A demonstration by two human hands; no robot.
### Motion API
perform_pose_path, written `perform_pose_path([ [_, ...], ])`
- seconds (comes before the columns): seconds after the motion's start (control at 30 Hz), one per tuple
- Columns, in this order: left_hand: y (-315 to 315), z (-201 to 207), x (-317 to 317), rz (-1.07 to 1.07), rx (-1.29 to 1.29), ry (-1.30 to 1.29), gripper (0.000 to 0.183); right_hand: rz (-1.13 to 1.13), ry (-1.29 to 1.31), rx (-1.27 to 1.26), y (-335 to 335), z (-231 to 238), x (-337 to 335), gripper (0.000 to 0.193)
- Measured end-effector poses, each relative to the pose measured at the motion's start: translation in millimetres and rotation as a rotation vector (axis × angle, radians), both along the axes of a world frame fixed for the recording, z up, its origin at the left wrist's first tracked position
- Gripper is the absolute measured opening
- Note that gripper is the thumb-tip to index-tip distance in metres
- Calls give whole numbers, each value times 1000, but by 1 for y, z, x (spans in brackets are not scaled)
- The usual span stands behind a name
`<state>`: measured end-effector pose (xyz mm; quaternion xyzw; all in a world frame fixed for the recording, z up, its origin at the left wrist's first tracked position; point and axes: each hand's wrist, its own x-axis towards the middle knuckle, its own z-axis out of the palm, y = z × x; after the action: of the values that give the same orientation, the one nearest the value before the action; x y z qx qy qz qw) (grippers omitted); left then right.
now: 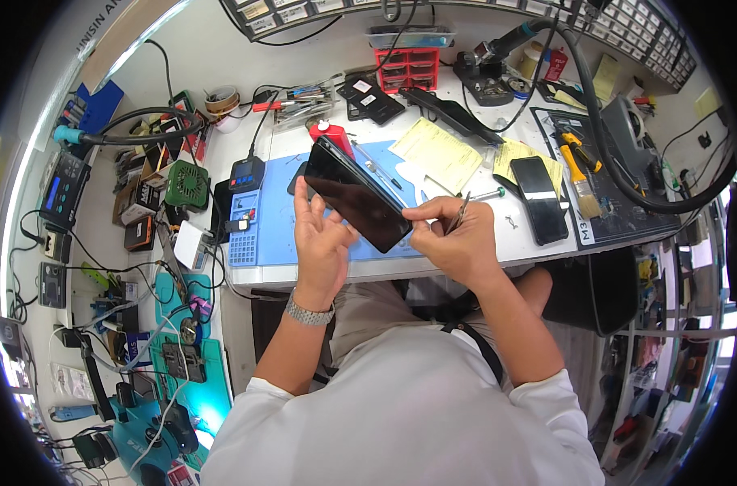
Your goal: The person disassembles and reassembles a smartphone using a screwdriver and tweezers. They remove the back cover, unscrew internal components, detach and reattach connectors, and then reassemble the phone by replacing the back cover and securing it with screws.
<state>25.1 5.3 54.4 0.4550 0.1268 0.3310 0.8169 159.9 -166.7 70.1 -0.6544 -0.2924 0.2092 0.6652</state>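
A dark smartphone (356, 197) is raised at a tilt above a blue work mat (273, 231), its glossy black face toward me. My right hand (464, 243) pinches the lower right corner between thumb and forefinger. Metal tweezers (462, 212) are tucked in the same hand and point up past the knuckles. On the phone's lower left side is my left hand (324, 243), palm up with fingers spread. Its fingertips are at the phone's edge; whether they bear any weight I cannot tell. Another dark phone (300, 180) lies on the mat, partly hidden.
Yellow paper slips (433, 155) and a black phone (538, 200) lie to the right. A yellow-handled brush (583, 190) rests on a dark mat. Behind stand a red-capped bottle (330, 134) and red drawers (407, 69). A thick black hose (599, 105) arches over the right side.
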Motion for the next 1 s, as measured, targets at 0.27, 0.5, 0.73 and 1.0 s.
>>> perform_pose_path([
  [0.27,-9,0,20,180,-51,85,49,-3,-172,43,16,-19,-31,9],
  [0.5,-9,-6,19,195,-58,107,59,19,-72,-34,19,-22,-26,13],
  [0.73,-11,-11,18,170,-15,118,64,25,-49,-88,22,-19,-25,15],
  [1.0,-15,-12,17,181,4,102,57,-4,-96,-8,28,-15,-21,21],
])
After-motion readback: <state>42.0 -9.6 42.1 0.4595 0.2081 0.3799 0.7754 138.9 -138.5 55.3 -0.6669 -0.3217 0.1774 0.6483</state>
